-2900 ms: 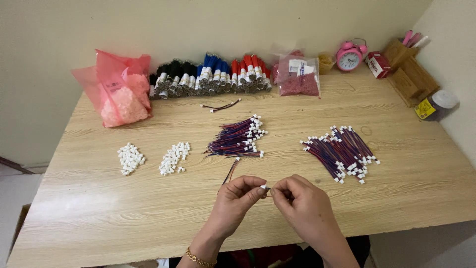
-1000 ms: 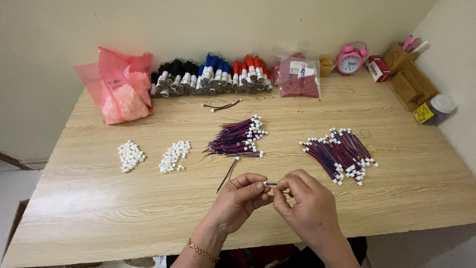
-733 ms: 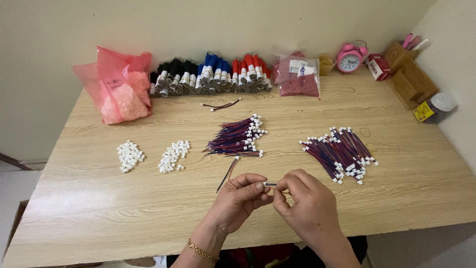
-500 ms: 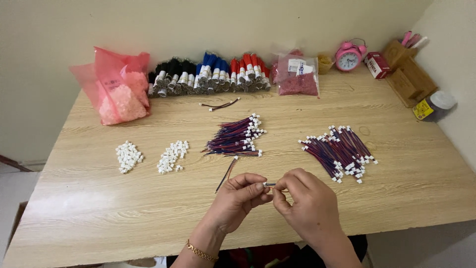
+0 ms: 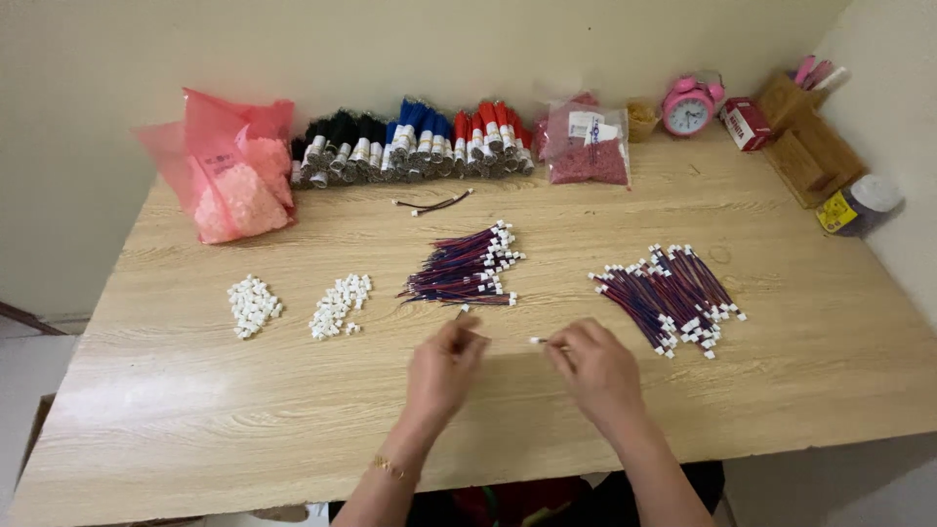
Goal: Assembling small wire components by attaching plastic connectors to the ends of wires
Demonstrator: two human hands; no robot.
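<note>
My left hand (image 5: 441,369) rests on the table with its fingertips pinched on a thin dark loose wire (image 5: 459,314), whose end sticks out just below the middle wire bundle (image 5: 464,268). My right hand (image 5: 593,369) is a short way to the right, apart from the left. It pinches a short wire with a white connector (image 5: 537,341) that points left. A second bundle of red-blue wires with white connectors (image 5: 673,293) lies to the right of my right hand.
Two small heaps of white connectors (image 5: 254,304) (image 5: 340,304) lie at left. Along the wall stand a pink bag (image 5: 229,171), rows of wire rolls (image 5: 410,146), a clear bag of red parts (image 5: 586,146), a pink alarm clock (image 5: 688,105) and a wooden box (image 5: 805,146).
My hands were joined over one wire; now they have parted. The left hand moved left onto the loose wire, and the right hand keeps the wire with the connector.
</note>
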